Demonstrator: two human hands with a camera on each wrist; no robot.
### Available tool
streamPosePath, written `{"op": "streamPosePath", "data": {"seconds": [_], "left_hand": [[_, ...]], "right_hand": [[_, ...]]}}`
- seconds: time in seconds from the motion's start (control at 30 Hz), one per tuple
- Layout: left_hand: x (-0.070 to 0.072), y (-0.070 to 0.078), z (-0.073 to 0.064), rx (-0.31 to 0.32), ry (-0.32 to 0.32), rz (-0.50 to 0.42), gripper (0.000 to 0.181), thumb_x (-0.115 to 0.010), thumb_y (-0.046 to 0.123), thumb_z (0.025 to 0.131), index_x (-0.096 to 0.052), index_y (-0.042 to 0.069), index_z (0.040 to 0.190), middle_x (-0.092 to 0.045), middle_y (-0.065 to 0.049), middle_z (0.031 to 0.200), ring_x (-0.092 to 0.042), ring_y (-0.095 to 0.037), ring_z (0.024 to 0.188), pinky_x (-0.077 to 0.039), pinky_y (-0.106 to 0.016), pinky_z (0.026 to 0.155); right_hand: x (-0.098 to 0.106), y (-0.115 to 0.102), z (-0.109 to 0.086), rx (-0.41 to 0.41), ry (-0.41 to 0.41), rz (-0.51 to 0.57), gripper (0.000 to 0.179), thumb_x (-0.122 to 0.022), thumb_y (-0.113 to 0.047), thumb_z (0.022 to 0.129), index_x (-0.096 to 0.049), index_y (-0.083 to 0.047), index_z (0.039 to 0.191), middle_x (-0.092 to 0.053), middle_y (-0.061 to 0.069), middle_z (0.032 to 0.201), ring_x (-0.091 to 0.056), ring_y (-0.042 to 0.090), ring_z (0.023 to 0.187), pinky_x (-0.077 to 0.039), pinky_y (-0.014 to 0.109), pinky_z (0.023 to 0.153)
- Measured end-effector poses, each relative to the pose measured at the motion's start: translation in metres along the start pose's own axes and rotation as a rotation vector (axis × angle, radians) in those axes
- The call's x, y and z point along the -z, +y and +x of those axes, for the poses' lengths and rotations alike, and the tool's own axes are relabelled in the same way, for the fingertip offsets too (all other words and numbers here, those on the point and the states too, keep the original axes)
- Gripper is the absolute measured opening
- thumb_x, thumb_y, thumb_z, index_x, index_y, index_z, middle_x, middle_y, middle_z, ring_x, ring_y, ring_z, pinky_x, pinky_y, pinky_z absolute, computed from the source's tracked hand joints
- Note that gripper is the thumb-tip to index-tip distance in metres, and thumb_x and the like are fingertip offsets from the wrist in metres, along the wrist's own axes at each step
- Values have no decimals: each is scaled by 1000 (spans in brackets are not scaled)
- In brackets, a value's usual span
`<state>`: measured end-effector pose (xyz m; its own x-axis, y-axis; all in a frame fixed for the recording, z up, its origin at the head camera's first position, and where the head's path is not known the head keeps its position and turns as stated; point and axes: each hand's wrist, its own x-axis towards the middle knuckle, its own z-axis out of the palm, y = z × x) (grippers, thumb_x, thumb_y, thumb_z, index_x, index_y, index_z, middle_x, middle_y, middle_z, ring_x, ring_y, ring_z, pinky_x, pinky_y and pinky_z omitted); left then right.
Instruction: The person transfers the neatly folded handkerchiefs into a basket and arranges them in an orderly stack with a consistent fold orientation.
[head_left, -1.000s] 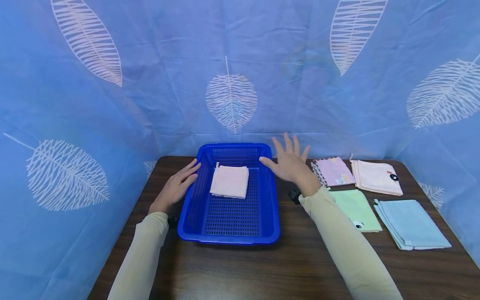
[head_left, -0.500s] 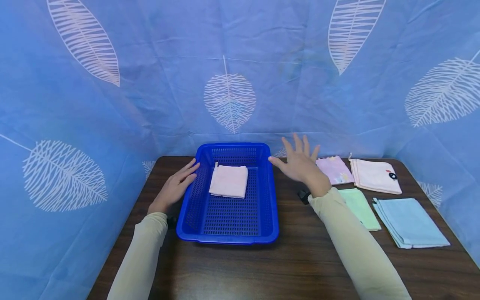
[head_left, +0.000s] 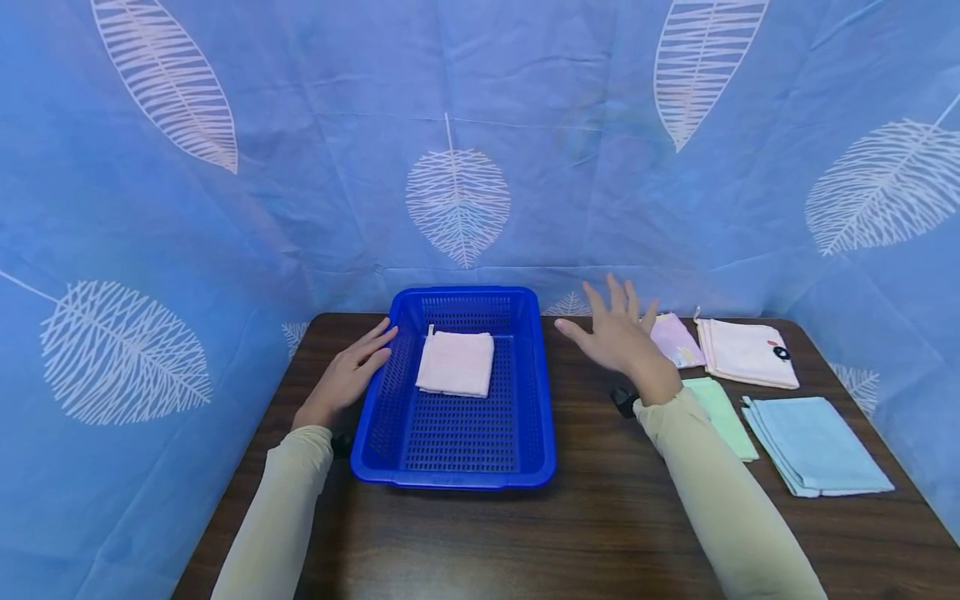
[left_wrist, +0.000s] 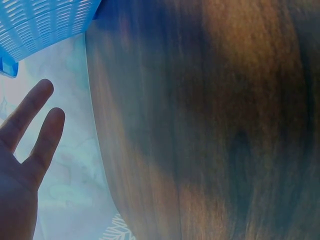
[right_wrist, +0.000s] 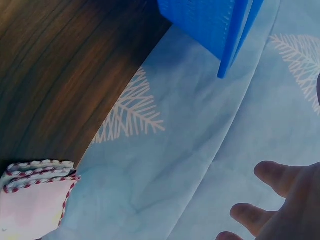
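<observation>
My left hand [head_left: 348,375] is at the left rim of a blue plastic basket [head_left: 547,400], its fingers straight along the edge. In the left wrist view two digits of the left hand [left_wrist: 22,165] show below the basket wall [left_wrist: 50,25]. A folded pale pink towel [head_left: 456,364] lies inside the basket, toward its back. With fingers spread, my right hand [head_left: 618,337] is raised over the table, between the basket and a folded lilac towel [head_left: 677,342], which it partly covers. The lilac towel's checked edging [right_wrist: 42,170] shows in the right wrist view. Nothing is in either hand.
On the right of the dark wooden table [head_left: 450,550] lie a folded white-pink towel [head_left: 742,354], a green towel [head_left: 723,417] partly behind the right sleeve, and a light blue towel [head_left: 821,446]. A blue leaf-print curtain [head_left: 525,208] stands behind the table.
My right hand has moved rightward, away from the basket's right rim, and now overlaps more of the lilac towel. The left hand and the basket have stayed in place.
</observation>
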<state>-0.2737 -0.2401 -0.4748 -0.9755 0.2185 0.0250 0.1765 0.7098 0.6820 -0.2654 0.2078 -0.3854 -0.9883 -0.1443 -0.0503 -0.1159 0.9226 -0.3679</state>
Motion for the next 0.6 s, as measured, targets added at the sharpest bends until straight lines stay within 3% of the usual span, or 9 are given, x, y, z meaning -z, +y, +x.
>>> {"op": "streamPosePath", "data": {"seconds": [0.33, 0.6], "left_hand": [[-2, -1, -1, 19, -6, -15, 48, -40, 64, 102, -35, 58, 150, -20, 29, 166, -21, -27, 160, -21, -71, 121], [1, 2, -1, -16, 10, -11, 47, -42, 61, 104, -37, 55, 150, -24, 25, 167, -23, -28, 160, -22, -69, 122]], "right_hand": [[1, 16, -8, -16, -2, 13, 94, -35, -75, 98, -7, -18, 166, 15, 22, 170, 18, 53, 154, 19, 81, 110], [6, 28, -16, -29, 11, -12, 94, -35, -74, 98, -7, -15, 166, 14, 25, 170, 15, 55, 154, 22, 81, 108]]}}
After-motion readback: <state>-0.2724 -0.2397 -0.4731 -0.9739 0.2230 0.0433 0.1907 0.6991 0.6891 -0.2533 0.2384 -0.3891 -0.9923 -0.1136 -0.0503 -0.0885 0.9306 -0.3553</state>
